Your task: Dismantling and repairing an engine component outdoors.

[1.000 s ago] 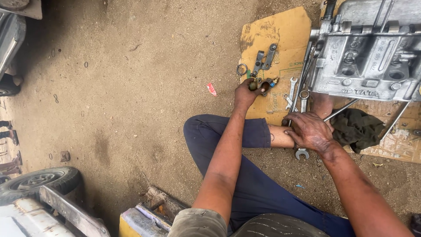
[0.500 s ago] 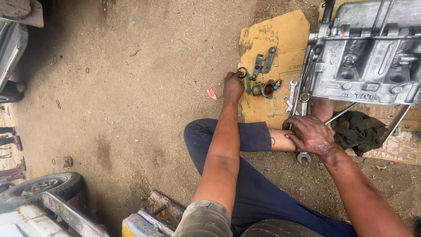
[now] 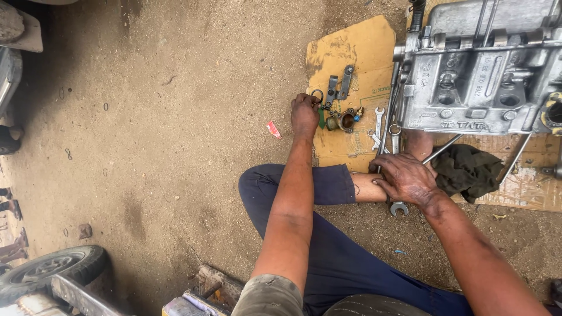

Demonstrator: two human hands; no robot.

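- On the dirt ground ahead of us lies a grey metal engine casting (image 3: 468, 82), its near edge over a sheet of cardboard (image 3: 357, 44).
- We see a dark rag (image 3: 468, 169) just beside our right hand (image 3: 407, 178), which curls closed around a spanner (image 3: 398, 206) resting against our shin.
- We reach our left hand (image 3: 304, 114) to the cardboard, fingers bent onto a small metal ring (image 3: 317, 93) (whether they actually pinch it, we cannot tell).
- Just beside it sits a small brass fitting (image 3: 345, 120).
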